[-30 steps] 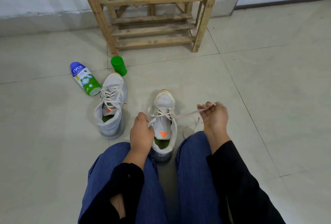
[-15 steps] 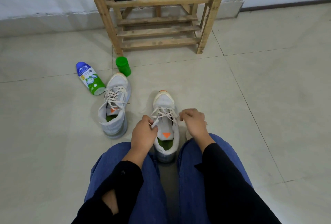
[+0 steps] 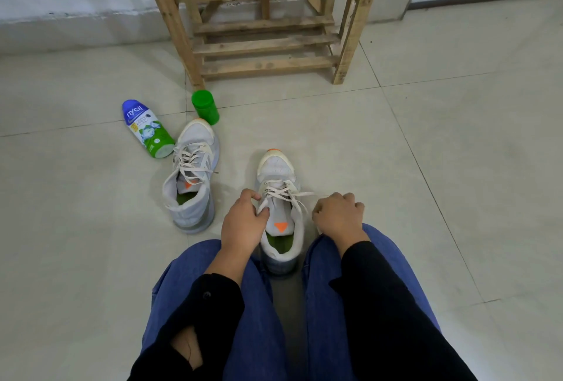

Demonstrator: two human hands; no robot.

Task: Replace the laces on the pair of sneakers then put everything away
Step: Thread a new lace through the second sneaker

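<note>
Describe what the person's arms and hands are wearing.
Both arms wear black long sleeves: the left sleeve has a ragged hole and a small dark button; the right sleeve looks whole. The left hand and right hand are ungloved.

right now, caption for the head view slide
Left hand and right hand grip the lace on the near sneaker; other sneaker sits near rack.

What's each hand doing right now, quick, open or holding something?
Left hand: closed, fingers pinching the lace beside the tongue of the sneaker between the knees.
Right hand: closed, fingers curled round the lace's other end.
</note>
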